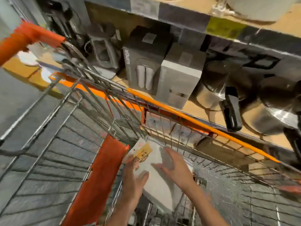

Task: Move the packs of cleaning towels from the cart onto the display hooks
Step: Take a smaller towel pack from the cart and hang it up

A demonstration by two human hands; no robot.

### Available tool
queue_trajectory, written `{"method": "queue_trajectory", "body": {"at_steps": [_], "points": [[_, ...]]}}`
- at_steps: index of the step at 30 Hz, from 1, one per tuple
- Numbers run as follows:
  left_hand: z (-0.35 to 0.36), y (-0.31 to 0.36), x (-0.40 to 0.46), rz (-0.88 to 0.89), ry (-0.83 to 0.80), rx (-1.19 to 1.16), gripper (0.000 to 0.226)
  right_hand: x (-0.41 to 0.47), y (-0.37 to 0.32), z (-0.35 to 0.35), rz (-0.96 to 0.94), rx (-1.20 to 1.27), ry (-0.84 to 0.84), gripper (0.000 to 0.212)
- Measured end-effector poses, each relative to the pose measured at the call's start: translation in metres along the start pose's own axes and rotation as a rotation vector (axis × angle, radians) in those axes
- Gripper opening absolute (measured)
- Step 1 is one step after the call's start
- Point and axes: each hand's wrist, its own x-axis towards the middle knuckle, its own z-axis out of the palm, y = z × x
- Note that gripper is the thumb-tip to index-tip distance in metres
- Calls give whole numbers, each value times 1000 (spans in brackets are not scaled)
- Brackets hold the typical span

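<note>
Shelving (192,111): runs along the far side of the cart; carries grey boxed appliances (143,69) and dark pots (276,98). No display hooks in view, so the destination cannot be located from here.
Cart (68,121): wire basket with an orange rim rail (195,119) on the shelf side and an orange flap (104,173) at the near end. The basket floor to the left shows bare wire.
Open room: judged best straight up and toward the person. The rim rail and the shelf edge crowd the far side; the flap stands close on the left.
Pack of cleaning towels (156,180): pale flat pack with a yellow label (144,152) at its upper corner, tilted, inside the cart near the flap, between the two hands.
Right hand (175,168): laid on the pack's upper face, fingers (169,154) straight and spread. Pressing, not gripping.
Left hand (135,175): at the pack's left edge just below the label, fingers loosely extended. Blur hides whether any finger curls under the edge.
Step in hand: judged as taking up the pack from the cart.
Method advised: get the left fingers under the edge, hold the pack flat between both palms, lift clear of the wire before turning.
Risk: a corner or the label end may snag on the mesh or the flap.
</note>
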Motion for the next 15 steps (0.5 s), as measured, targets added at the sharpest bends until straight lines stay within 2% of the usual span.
{"method": "queue_trajectory", "body": {"at_steps": [4, 8, 15], "points": [[11, -17, 8, -147, 78, -15, 69, 35, 7, 10, -12, 33, 16, 71], [20, -27, 9, -191, 186, -56, 71, 63, 13, 24, 34, -8, -3, 78], [33, -30, 8, -223, 144, -135, 85, 86, 13, 37, 89, -116, -72, 87]]}}
